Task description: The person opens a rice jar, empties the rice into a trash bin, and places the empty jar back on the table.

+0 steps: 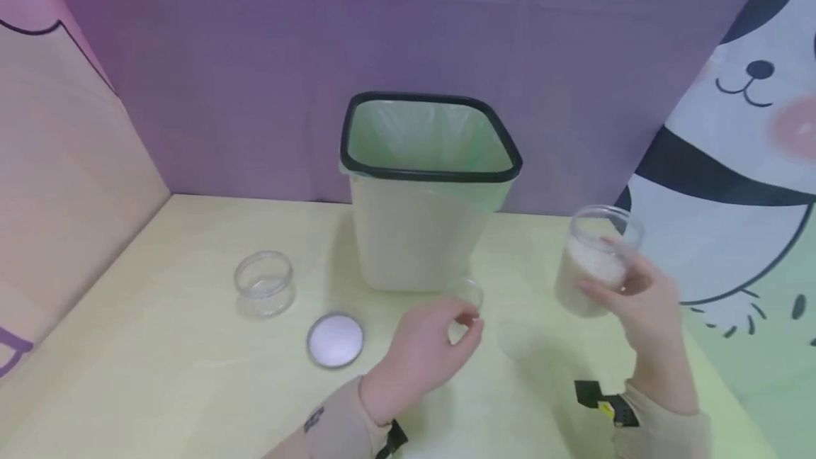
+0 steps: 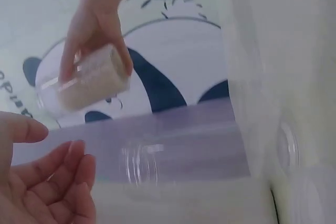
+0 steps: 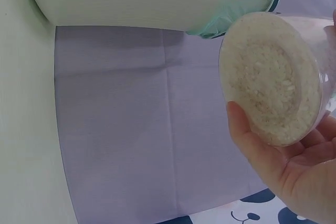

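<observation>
My right hand [image 1: 647, 303] grips a clear jar [image 1: 589, 268] partly filled with white, rice-like grains. The jar is raised off the table at the right, its open mouth up; the grains show through its base [image 3: 268, 82] in the right wrist view. My left hand [image 1: 427, 349] is over the middle of the table, fingers loosely bent with nothing between them. Just beyond its fingertips stands a small clear cup [image 1: 470, 292], partly covered by the hand in the head view. The left wrist view shows this cup [image 2: 140, 163] apart from the fingers.
A pale bin [image 1: 417, 232] with a black rim and a green liner stands at the back middle. Left of it is a clear round container [image 1: 264, 284], and a round white lid [image 1: 335, 340] lies nearer. Printed cloth walls [image 1: 274, 91] border the table.
</observation>
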`<action>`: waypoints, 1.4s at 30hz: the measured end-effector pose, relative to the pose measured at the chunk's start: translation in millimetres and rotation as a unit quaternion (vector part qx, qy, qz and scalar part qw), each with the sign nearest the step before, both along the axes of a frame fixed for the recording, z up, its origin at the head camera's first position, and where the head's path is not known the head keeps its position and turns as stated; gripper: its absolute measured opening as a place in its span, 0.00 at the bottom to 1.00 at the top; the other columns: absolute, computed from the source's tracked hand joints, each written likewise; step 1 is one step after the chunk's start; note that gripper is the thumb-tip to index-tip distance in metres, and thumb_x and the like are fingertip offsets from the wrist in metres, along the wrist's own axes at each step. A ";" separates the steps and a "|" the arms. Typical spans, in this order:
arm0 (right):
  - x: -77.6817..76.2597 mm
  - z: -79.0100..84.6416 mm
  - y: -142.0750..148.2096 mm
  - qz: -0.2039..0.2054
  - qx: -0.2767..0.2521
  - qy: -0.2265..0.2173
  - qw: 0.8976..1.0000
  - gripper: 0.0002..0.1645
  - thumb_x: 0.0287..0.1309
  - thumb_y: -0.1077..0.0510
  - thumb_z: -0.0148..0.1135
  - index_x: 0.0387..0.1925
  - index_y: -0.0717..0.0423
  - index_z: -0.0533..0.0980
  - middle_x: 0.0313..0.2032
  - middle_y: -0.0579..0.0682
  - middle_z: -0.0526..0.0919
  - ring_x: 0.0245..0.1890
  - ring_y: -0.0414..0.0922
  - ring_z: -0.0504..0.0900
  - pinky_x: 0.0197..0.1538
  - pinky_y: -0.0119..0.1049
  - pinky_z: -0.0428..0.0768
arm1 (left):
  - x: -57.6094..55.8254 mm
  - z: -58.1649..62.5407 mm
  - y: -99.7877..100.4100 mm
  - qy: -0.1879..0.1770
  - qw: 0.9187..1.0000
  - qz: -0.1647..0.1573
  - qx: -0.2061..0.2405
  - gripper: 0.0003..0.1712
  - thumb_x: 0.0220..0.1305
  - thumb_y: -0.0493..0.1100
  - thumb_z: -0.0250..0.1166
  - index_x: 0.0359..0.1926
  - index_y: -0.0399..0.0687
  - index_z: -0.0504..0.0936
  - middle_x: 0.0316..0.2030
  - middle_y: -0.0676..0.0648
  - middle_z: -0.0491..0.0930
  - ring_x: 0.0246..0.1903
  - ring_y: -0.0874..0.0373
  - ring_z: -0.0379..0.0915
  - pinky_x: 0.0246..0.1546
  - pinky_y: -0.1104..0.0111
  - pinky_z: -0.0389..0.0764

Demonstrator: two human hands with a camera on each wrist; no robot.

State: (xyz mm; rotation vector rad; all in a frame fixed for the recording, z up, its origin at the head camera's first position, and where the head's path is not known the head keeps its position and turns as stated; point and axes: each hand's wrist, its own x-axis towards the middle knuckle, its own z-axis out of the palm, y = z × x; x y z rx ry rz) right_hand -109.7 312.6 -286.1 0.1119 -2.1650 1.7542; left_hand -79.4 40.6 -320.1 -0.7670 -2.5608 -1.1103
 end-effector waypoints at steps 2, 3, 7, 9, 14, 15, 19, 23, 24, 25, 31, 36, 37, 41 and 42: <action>0.1 0.4 1.0 -0.006 0.006 -0.007 1.000 0.37 0.44 0.75 0.68 0.56 0.46 0.76 0.41 0.30 0.81 0.42 0.29 0.76 0.42 0.14 0.75 | -4.5 -2.1 -8.8 0.017 0.999 0.014 0.037 0.10 0.64 0.43 0.59 0.41 0.45 0.83 0.36 0.51 0.85 0.37 0.60 0.81 0.42 0.70 0.81; 0.2 0.6 1.6 -0.011 0.011 -0.010 1.000 0.37 0.44 0.75 0.68 0.56 0.46 0.75 0.41 0.29 0.80 0.42 0.29 0.76 0.42 0.14 0.75 | -7.3 -2.5 -13.1 0.022 0.998 0.017 0.056 0.09 0.63 0.42 0.59 0.40 0.44 0.83 0.35 0.49 0.85 0.37 0.59 0.81 0.41 0.69 0.82; 1.8 1.4 2.6 -0.020 0.024 -0.031 0.999 0.39 0.45 0.73 0.69 0.60 0.47 0.72 0.42 0.28 0.79 0.43 0.28 0.75 0.42 0.14 0.74 | -19.3 0.1 -33.8 0.014 0.991 0.034 0.126 0.09 0.63 0.39 0.59 0.40 0.39 0.82 0.35 0.46 0.83 0.37 0.56 0.79 0.39 0.66 0.82; 2.3 1.9 2.0 -0.016 0.021 -0.035 0.999 0.40 0.46 0.73 0.68 0.61 0.47 0.71 0.42 0.28 0.79 0.43 0.29 0.75 0.42 0.14 0.74 | -27.1 2.1 -45.5 0.032 0.986 0.050 0.156 0.10 0.63 0.37 0.59 0.44 0.36 0.79 0.38 0.43 0.81 0.40 0.52 0.77 0.42 0.63 0.81; 0.8 2.9 -2.0 0.004 0.002 -0.025 1.000 0.38 0.45 0.75 0.67 0.59 0.47 0.74 0.42 0.30 0.79 0.42 0.29 0.76 0.40 0.16 0.76 | -48.5 7.3 -76.5 0.135 0.961 0.127 0.204 0.19 0.59 0.34 0.61 0.52 0.30 0.72 0.46 0.36 0.76 0.49 0.45 0.70 0.49 0.55 0.75; -0.5 3.0 -3.1 0.005 0.002 -0.020 1.000 0.37 0.44 0.75 0.67 0.58 0.47 0.74 0.42 0.30 0.80 0.41 0.30 0.76 0.40 0.16 0.77 | -51.5 8.9 -82.2 0.151 0.955 0.141 0.214 0.21 0.58 0.34 0.61 0.53 0.30 0.71 0.47 0.35 0.75 0.49 0.44 0.69 0.50 0.55 0.75; -3.7 1.1 -5.8 0.013 0.022 -0.021 0.999 0.36 0.45 0.74 0.67 0.57 0.47 0.74 0.42 0.31 0.79 0.40 0.31 0.76 0.39 0.18 0.78 | -61.5 15.0 -96.5 0.199 0.936 0.166 0.237 0.28 0.58 0.35 0.60 0.59 0.31 0.67 0.53 0.32 0.68 0.55 0.41 0.62 0.55 0.52 0.68; -1.1 -1.9 -4.4 -0.010 0.090 -0.053 0.995 0.39 0.48 0.69 0.69 0.62 0.46 0.70 0.42 0.26 0.76 0.41 0.29 0.74 0.39 0.18 0.77 | -73.9 20.1 -96.2 0.209 0.942 0.157 0.212 0.32 0.60 0.38 0.60 0.65 0.37 0.62 0.62 0.31 0.59 0.63 0.39 0.52 0.63 0.45 0.57; -0.5 -2.5 -4.3 -0.016 0.101 -0.057 0.993 0.39 0.48 0.68 0.69 0.62 0.46 0.70 0.42 0.25 0.75 0.41 0.28 0.74 0.39 0.18 0.77 | -77.5 22.5 -95.6 0.208 0.944 0.153 0.205 0.33 0.61 0.39 0.60 0.66 0.39 0.61 0.63 0.31 0.57 0.65 0.39 0.50 0.64 0.44 0.55; -0.5 -3.0 -4.5 -0.015 0.103 -0.055 0.993 0.39 0.48 0.68 0.69 0.62 0.46 0.70 0.42 0.24 0.75 0.41 0.28 0.74 0.39 0.18 0.77 | -81.5 25.6 -95.6 0.211 0.945 0.152 0.198 0.33 0.62 0.40 0.60 0.66 0.40 0.61 0.64 0.32 0.56 0.65 0.39 0.49 0.64 0.44 0.55; -4.4 -3.6 -13.5 0.021 0.092 -0.034 0.995 0.36 0.47 0.70 0.69 0.58 0.46 0.73 0.42 0.28 0.78 0.39 0.30 0.75 0.38 0.19 0.78 | -99.7 51.4 -103.1 0.198 0.953 0.159 0.166 0.34 0.67 0.55 0.54 0.66 0.39 0.62 0.64 0.32 0.59 0.65 0.39 0.50 0.65 0.47 0.55; -4.3 -3.9 -15.7 0.014 0.124 -0.044 0.991 0.36 0.47 0.68 0.70 0.60 0.48 0.71 0.43 0.24 0.76 0.40 0.29 0.75 0.39 0.20 0.79 | -104.7 60.9 -106.0 0.171 0.964 0.143 0.147 0.50 0.61 0.76 0.39 0.58 0.34 0.68 0.64 0.30 0.59 0.66 0.37 0.48 0.66 0.45 0.52; -4.3 -4.1 -15.9 0.013 0.127 -0.044 0.991 0.37 0.47 0.68 0.70 0.61 0.49 0.71 0.43 0.24 0.76 0.40 0.28 0.75 0.39 0.20 0.79 | -105.3 62.4 -106.5 0.168 0.965 0.140 0.148 0.46 0.63 0.74 0.42 0.56 0.34 0.69 0.64 0.30 0.59 0.66 0.37 0.47 0.67 0.44 0.51; -4.5 -6.0 -16.5 0.016 0.114 -0.037 0.993 0.36 0.46 0.70 0.69 0.58 0.47 0.73 0.42 0.24 0.77 0.40 0.28 0.76 0.39 0.20 0.79 | -107.9 66.0 -106.8 0.141 0.969 0.126 0.161 0.28 0.67 0.57 0.53 0.48 0.33 0.71 0.60 0.32 0.66 0.70 0.40 0.46 0.70 0.47 0.48; -4.6 -6.8 -16.7 0.018 0.105 -0.034 0.994 0.35 0.46 0.71 0.69 0.57 0.45 0.74 0.42 0.25 0.78 0.39 0.28 0.76 0.38 0.20 0.79 | -108.5 65.6 -106.4 0.129 0.970 0.124 0.165 0.24 0.66 0.52 0.55 0.48 0.33 0.71 0.61 0.32 0.67 0.71 0.41 0.46 0.71 0.47 0.48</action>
